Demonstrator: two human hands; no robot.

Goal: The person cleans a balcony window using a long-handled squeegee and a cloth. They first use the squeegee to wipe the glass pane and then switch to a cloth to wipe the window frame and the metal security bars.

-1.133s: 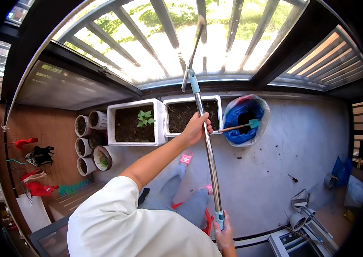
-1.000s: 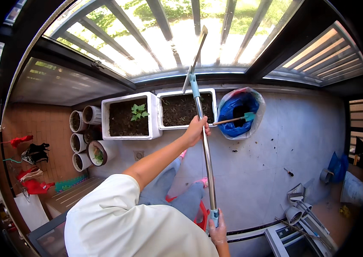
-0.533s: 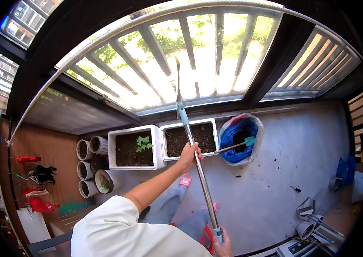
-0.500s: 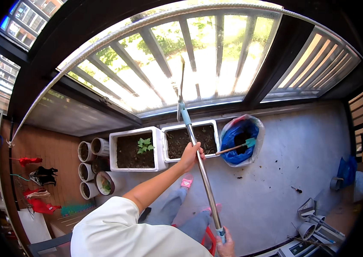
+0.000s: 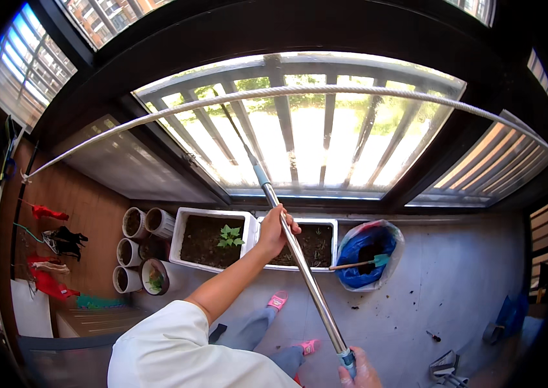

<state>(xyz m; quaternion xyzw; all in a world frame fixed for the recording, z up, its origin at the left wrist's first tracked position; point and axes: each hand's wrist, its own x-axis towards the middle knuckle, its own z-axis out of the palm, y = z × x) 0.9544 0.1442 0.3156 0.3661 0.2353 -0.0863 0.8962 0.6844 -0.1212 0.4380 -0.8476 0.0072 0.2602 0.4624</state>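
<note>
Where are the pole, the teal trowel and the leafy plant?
Pole (image 5: 310, 280), head view: its metal shaft.
Teal trowel (image 5: 381, 260), head view: its blade.
Leafy plant (image 5: 229, 237), head view: its leaves.

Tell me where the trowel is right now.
In the head view, the trowel is right of centre, lying across the mouth of the blue-lined bag, its handle pointing left toward the neighbouring white planter.

Two hands (image 5: 273, 234), one pole (image 5: 310, 284), one rope (image 5: 351, 90) and two planter boxes (image 5: 250, 236) show; five white pots (image 5: 165, 226) stand at eight o'clock, one bag (image 5: 395, 244) and one trowel (image 5: 381, 260) at four, two slippers (image 5: 278, 300) near six.
</note>
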